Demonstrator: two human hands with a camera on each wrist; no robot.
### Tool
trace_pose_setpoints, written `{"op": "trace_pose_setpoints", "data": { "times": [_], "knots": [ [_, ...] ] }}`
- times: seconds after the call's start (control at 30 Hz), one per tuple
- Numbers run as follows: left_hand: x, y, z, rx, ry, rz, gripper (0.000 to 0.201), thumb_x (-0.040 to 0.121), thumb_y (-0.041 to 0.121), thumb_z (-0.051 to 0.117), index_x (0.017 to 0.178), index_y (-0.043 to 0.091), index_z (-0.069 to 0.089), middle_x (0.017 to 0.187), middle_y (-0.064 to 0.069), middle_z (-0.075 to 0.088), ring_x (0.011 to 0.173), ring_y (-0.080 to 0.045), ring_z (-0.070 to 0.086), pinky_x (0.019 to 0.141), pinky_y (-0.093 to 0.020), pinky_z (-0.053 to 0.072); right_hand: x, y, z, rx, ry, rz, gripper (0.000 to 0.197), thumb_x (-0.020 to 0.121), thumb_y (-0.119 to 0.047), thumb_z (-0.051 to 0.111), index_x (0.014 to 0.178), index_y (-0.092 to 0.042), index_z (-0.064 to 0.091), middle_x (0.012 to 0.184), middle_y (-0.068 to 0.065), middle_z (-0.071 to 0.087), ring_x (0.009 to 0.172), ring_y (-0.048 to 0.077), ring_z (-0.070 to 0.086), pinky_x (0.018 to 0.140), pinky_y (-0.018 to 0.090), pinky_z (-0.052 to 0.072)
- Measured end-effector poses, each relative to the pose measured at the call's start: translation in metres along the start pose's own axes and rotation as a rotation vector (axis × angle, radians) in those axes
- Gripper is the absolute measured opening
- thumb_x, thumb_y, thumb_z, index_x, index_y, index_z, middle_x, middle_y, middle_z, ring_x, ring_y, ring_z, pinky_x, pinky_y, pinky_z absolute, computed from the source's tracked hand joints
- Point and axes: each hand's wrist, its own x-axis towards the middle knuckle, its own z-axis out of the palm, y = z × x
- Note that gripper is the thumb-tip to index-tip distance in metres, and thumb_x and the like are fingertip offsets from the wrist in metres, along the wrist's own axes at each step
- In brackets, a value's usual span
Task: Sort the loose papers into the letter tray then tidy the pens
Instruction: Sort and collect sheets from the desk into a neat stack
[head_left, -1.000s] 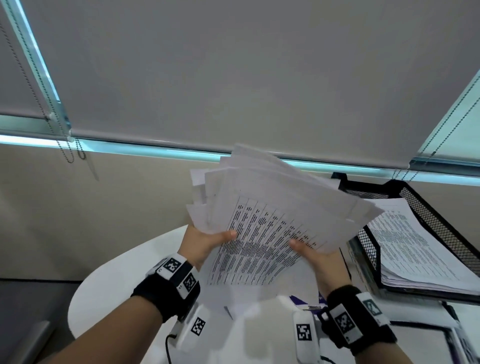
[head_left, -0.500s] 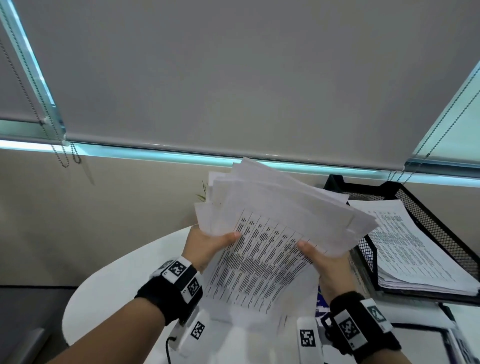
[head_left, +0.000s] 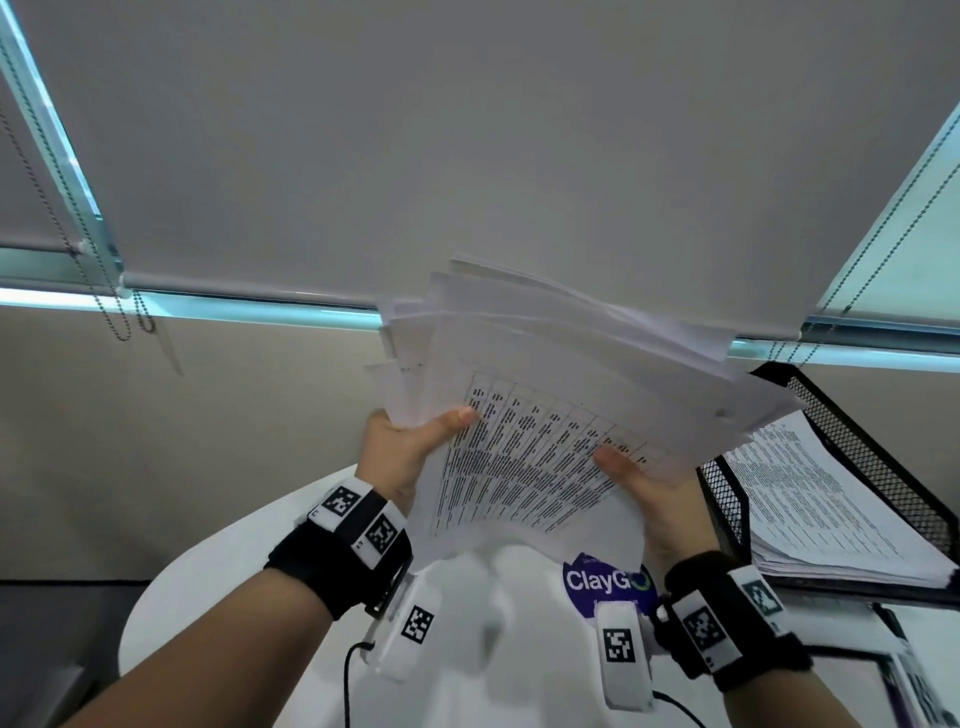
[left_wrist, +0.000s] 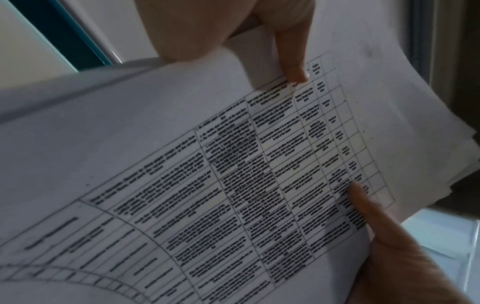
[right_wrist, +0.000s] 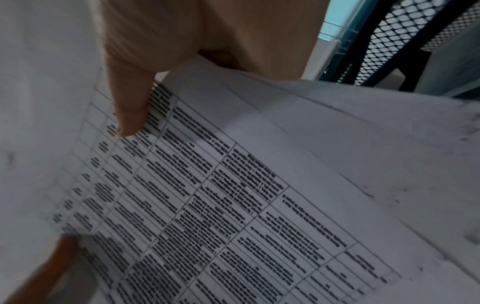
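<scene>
A fanned stack of loose papers (head_left: 561, 384) with printed tables is held up above the white table (head_left: 218, 587). My left hand (head_left: 410, 441) grips its left edge, thumb on the top sheet. My right hand (head_left: 649, 483) grips the lower right edge, thumb on the print. The left wrist view shows the papers (left_wrist: 233, 164) under both thumbs; the right wrist view shows the papers (right_wrist: 233, 195) with my right thumb pressed on them. A black mesh letter tray (head_left: 883, 457) at the right holds a pile of printed sheets (head_left: 810, 499). No pens can be made out.
A round blue ClayGO sticker (head_left: 608, 582) lies on the table below the papers. A grey roller blind (head_left: 467, 130) and window frame fill the background, with bead chains (head_left: 67, 218) hanging at the left. Part of the mesh tray (right_wrist: 389, 41) shows beside my right hand.
The stack has risen and tilted a little toward the tray on the right, uncovering the blue sticker on the table. Both hands keep their grip.
</scene>
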Motion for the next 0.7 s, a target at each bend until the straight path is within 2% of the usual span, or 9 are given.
{"op": "trace_pose_setpoints", "data": {
  "times": [0.07, 0.13, 0.2, 0.3, 0.37, 0.47, 0.6, 0.67, 0.7],
  "knots": [
    [-0.001, -0.005, -0.002, -0.015, -0.013, -0.034, 0.022, 0.072, -0.003, 0.071, 0.055, 0.010, 0.069, 0.056, 0.008, 0.070, 0.056, -0.005, 0.068, 0.058, -0.019, 0.057, -0.002, 0.011, -0.003, -0.006, 0.032, 0.007, 0.078, 0.055, -0.030, 0.088, 0.122, -0.006, 0.057, 0.107, 0.003, 0.072, 0.101, 0.015, 0.068, 0.092, 0.033, 0.052],
    [0.000, -0.017, -0.011, -0.001, -0.036, -0.063, 0.016, 0.059, 0.019, 0.085, 0.064, 0.010, 0.071, 0.065, 0.003, 0.073, 0.065, -0.013, 0.070, 0.062, -0.024, 0.058, -0.007, 0.022, -0.007, 0.013, 0.078, 0.039, 0.076, 0.054, -0.028, 0.088, 0.122, -0.016, 0.057, 0.111, 0.001, 0.071, 0.106, 0.014, 0.065, 0.097, 0.032, 0.046],
    [0.001, -0.035, -0.022, 0.105, -0.075, -0.119, 0.058, 0.034, 0.041, 0.092, 0.081, 0.013, 0.069, 0.075, 0.002, 0.075, 0.074, -0.012, 0.071, 0.070, -0.027, 0.058, -0.014, 0.035, -0.011, 0.014, 0.070, 0.111, 0.082, 0.047, -0.040, 0.090, 0.120, -0.024, 0.058, 0.114, 0.000, 0.069, 0.111, 0.011, 0.062, 0.101, 0.034, 0.041],
    [-0.005, -0.049, -0.029, 0.220, -0.138, -0.174, 0.076, 0.023, 0.043, 0.091, 0.089, 0.018, 0.065, 0.082, 0.001, 0.075, 0.082, -0.009, 0.070, 0.066, -0.017, 0.055, -0.021, 0.046, -0.012, -0.070, 0.060, 0.207, 0.104, 0.042, -0.055, 0.085, 0.129, -0.010, 0.052, 0.121, 0.003, 0.064, 0.115, 0.009, 0.058, 0.106, 0.038, 0.038],
    [-0.006, -0.052, -0.026, 0.215, -0.142, -0.219, 0.068, 0.033, 0.034, 0.094, 0.093, 0.017, 0.065, 0.092, -0.006, 0.074, 0.092, -0.020, 0.069, 0.070, -0.023, 0.056, -0.019, 0.044, -0.010, -0.056, 0.075, 0.177, 0.101, 0.037, -0.055, 0.087, 0.124, -0.012, 0.057, 0.112, 0.002, 0.070, 0.107, 0.012, 0.064, 0.102, 0.040, 0.044],
    [-0.003, -0.043, -0.018, 0.215, -0.083, -0.183, 0.036, 0.060, 0.006, 0.085, 0.088, 0.017, 0.065, 0.095, -0.011, 0.072, 0.094, -0.025, 0.068, 0.084, -0.036, 0.054, -0.015, 0.034, -0.003, -0.035, 0.112, 0.158, 0.093, 0.035, -0.056, 0.090, 0.114, -0.014, 0.063, 0.105, 0.001, 0.073, 0.108, 0.021, 0.064, 0.107, 0.050, 0.038],
    [0.000, -0.026, -0.005, 0.212, -0.028, -0.082, 0.028, 0.064, 0.018, 0.083, 0.086, 0.016, 0.066, 0.088, -0.009, 0.072, 0.088, -0.025, 0.069, 0.083, -0.039, 0.056, -0.007, 0.015, 0.000, -0.074, 0.136, 0.071, 0.033, 0.060, -0.035, 0.080, 0.085, -0.019, 0.067, 0.080, 0.001, 0.074, 0.088, 0.026, 0.067, 0.100, 0.051, 0.045],
    [0.001, -0.020, -0.002, 0.179, -0.003, -0.056, 0.027, 0.065, 0.020, 0.083, 0.086, 0.014, 0.067, 0.088, -0.009, 0.073, 0.089, -0.025, 0.069, 0.082, -0.037, 0.055, -0.008, 0.004, 0.003, -0.102, 0.133, 0.013, 0.037, 0.062, -0.037, 0.083, 0.087, -0.013, 0.069, 0.085, 0.018, 0.071, 0.088, 0.037, 0.067, 0.092, 0.054, 0.049],
    [0.001, -0.018, -0.002, 0.148, 0.006, -0.038, 0.030, 0.064, 0.020, 0.083, 0.088, 0.013, 0.068, 0.088, -0.009, 0.073, 0.089, -0.024, 0.069, 0.083, -0.035, 0.055, -0.007, 0.001, 0.002, -0.117, 0.117, -0.006, 0.037, 0.064, -0.037, 0.083, 0.090, -0.015, 0.069, 0.088, 0.015, 0.071, 0.088, 0.031, 0.068, 0.091, 0.050, 0.051]
  ]
}}
